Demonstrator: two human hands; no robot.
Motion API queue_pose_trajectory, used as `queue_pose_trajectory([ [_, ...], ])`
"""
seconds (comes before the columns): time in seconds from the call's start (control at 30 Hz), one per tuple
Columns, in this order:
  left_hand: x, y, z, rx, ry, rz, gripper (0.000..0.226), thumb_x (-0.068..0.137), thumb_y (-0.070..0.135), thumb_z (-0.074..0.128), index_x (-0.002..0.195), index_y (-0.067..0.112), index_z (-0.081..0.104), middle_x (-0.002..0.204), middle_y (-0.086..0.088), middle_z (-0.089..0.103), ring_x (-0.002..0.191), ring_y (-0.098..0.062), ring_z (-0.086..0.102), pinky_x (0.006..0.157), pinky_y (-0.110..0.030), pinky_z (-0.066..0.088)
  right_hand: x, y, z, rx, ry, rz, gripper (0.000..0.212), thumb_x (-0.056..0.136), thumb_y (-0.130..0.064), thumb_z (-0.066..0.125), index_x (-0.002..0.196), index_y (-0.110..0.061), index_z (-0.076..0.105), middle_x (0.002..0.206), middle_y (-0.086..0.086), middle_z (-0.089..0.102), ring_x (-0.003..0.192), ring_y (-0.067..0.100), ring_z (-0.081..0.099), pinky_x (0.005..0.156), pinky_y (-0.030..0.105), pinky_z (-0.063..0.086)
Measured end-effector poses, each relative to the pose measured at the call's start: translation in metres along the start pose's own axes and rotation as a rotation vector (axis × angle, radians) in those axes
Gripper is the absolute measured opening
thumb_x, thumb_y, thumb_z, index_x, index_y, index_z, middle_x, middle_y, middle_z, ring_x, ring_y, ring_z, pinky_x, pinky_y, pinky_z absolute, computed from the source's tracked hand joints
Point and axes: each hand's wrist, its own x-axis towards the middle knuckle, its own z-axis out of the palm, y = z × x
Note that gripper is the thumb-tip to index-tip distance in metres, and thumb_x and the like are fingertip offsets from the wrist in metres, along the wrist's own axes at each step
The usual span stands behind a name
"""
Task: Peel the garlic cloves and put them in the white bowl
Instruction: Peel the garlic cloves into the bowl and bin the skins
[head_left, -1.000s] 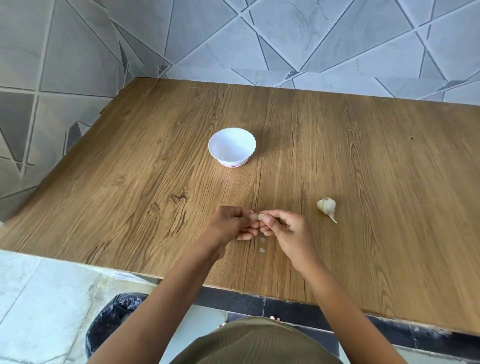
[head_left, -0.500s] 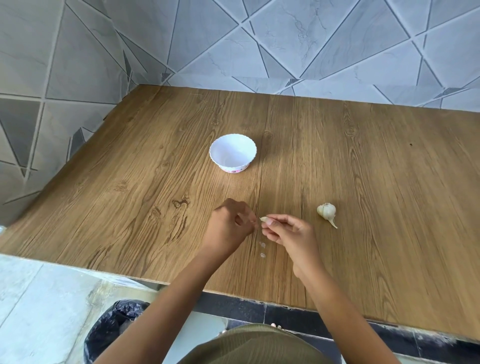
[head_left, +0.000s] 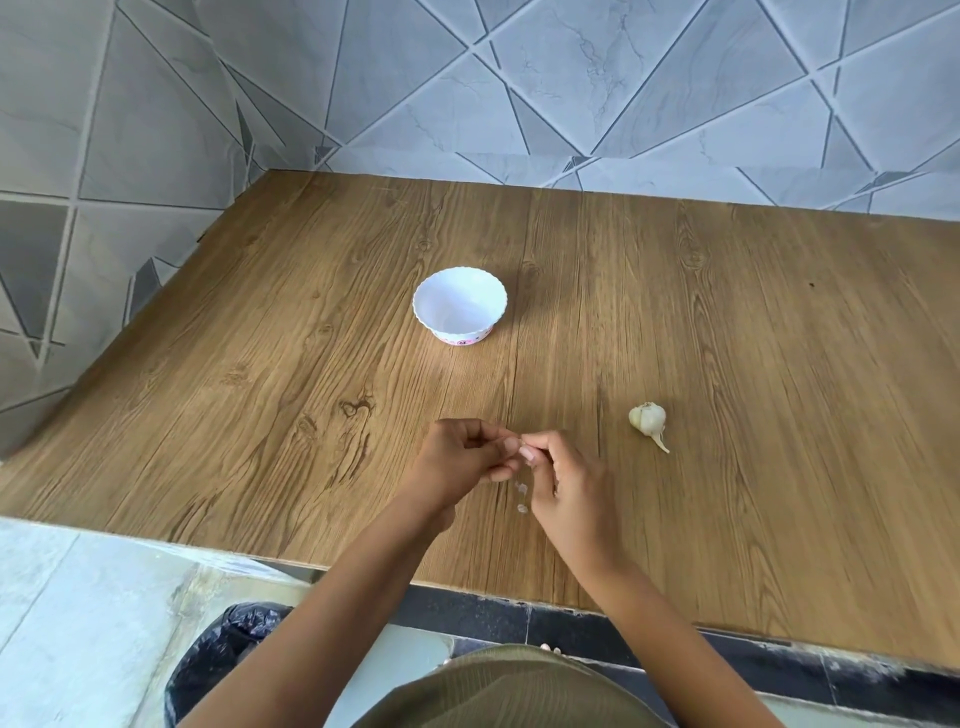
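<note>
Early in the job: pinching one clove (head_left: 516, 443) between left grip (head_left: 467, 457) and right grip (head_left: 563, 478) above the worktop (head_left: 727, 364), skin flakes (head_left: 521, 488) below, white bowl (head_left: 462, 332) seemingly empty, garlic head (head_left: 647, 417) waiting nearby.

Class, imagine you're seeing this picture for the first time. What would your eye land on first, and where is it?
The two hands at the near middle of the wooden table: left hand and right hand meet fingertip to fingertip, pinching what looks like a small garlic clove. Beyond them stands a white bowl, with nothing visible in it, and to their right lies a garlic bulb.
</note>
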Motion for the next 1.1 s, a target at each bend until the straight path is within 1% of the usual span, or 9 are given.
queue_pose_trajectory([
  [0.1, 0.000, -0.003, -0.001, -0.117, -0.013, -0.077, 0.004, 0.085, 0.002, 0.065, 0.083, 0.004, 0.068, 0.063, -0.004, 0.068, 0.056, -0.007, 0.063, 0.055, -0.014, 0.052, 0.001, 0.003, -0.002, 0.062, 0.000, 0.013, 0.016, 0.090, -0.017, 0.053, 0.093, -0.006, 0.065, 0.081, 0.000, 0.069, 0.068, 0.008, 0.064, 0.057, 0.018, 0.051],
  [0.27, 0.004, 0.003, -0.005, 0.115, -0.018, 0.109, 0.009, 0.084, 0.000, 0.067, 0.084, 0.007, 0.071, 0.073, -0.004, 0.072, 0.067, -0.008, 0.067, 0.061, -0.016, 0.052, 0.013, -0.003, -0.009, 0.517, -0.120, 0.504, 0.010, 0.086, -0.011, 0.067, 0.095, -0.011, 0.071, 0.081, 0.003, 0.073, 0.074, 0.011, 0.070, 0.069, 0.025, 0.057],
  [0.5, 0.007, 0.005, -0.011, 0.218, -0.066, 0.098, 0.007, 0.084, -0.001, 0.066, 0.085, 0.005, 0.070, 0.072, -0.004, 0.069, 0.064, -0.008, 0.065, 0.063, -0.017, 0.054, 0.019, -0.007, -0.016, 0.659, -0.215, 0.656, 0.008, 0.087, -0.004, 0.063, 0.090, -0.008, 0.070, 0.074, 0.003, 0.070, 0.066, 0.006, 0.068, 0.063, 0.016, 0.053],
  [0.63, 0.010, 0.001, -0.010, 0.178, -0.069, 0.038, 0.009, 0.086, 0.000, 0.064, 0.085, 0.006, 0.070, 0.069, -0.002, 0.069, 0.063, -0.007, 0.065, 0.062, -0.016, 0.053, 0.015, -0.006, -0.012, 0.474, -0.195, 0.600, 0.011, 0.090, -0.003, 0.060, 0.092, -0.006, 0.070, 0.073, 0.000, 0.069, 0.064, 0.003, 0.066, 0.062, 0.014, 0.052],
  [0.77, 0.009, -0.006, -0.003, 0.185, 0.017, 0.060, 0.007, 0.088, 0.004, 0.063, 0.084, 0.005, 0.070, 0.071, -0.006, 0.070, 0.063, -0.008, 0.066, 0.059, -0.017, 0.053, 0.008, -0.008, -0.006, 0.165, -0.075, 0.315, 0.012, 0.087, -0.002, 0.064, 0.092, -0.008, 0.071, 0.077, -0.003, 0.070, 0.066, 0.004, 0.065, 0.059, 0.013, 0.051],
  [0.83, 0.009, -0.011, 0.000, 0.303, 0.083, 0.140, 0.010, 0.090, 0.007, 0.063, 0.083, 0.005, 0.070, 0.073, -0.006, 0.070, 0.067, -0.013, 0.069, 0.060, -0.021, 0.055, 0.008, -0.008, -0.005, 0.150, -0.007, 0.246, 0.010, 0.084, -0.004, 0.068, 0.093, -0.007, 0.072, 0.081, -0.003, 0.072, 0.071, 0.005, 0.067, 0.065, 0.012, 0.053],
  [0.93, 0.012, -0.013, -0.003, 0.463, 0.110, 0.279, 0.011, 0.088, 0.011, 0.064, 0.080, 0.006, 0.069, 0.070, -0.005, 0.070, 0.068, -0.021, 0.068, 0.065, -0.031, 0.056, 0.012, -0.006, -0.006, 0.271, 0.006, 0.313, 0.012, 0.082, -0.006, 0.072, 0.093, -0.005, 0.073, 0.083, -0.001, 0.073, 0.076, 0.002, 0.068, 0.068, 0.011, 0.052],
  [1.0, 0.013, -0.011, -0.004, 0.623, 0.128, 0.396, 0.011, 0.086, 0.012, 0.067, 0.076, 0.006, 0.068, 0.067, 0.001, 0.067, 0.064, -0.014, 0.064, 0.063, -0.021, 0.051, 0.011, -0.004, -0.006, 0.319, -0.015, 0.355, 0.014, 0.080, -0.009, 0.074, 0.093, -0.005, 0.074, 0.082, 0.001, 0.074, 0.073, 0.004, 0.069, 0.068, 0.017, 0.055],
  [1.1, 0.010, -0.007, -0.002, 0.721, 0.150, 0.484, 0.015, 0.084, 0.010, 0.068, 0.070, 0.011, 0.064, 0.061, 0.012, 0.059, 0.057, 0.001, 0.055, 0.057, -0.006, 0.039, 0.008, -0.003, -0.005, 0.298, 0.010, 0.276, 0.014, 0.078, -0.008, 0.075, 0.092, -0.005, 0.074, 0.080, 0.002, 0.073, 0.072, 0.005, 0.069, 0.066, 0.017, 0.055],
])
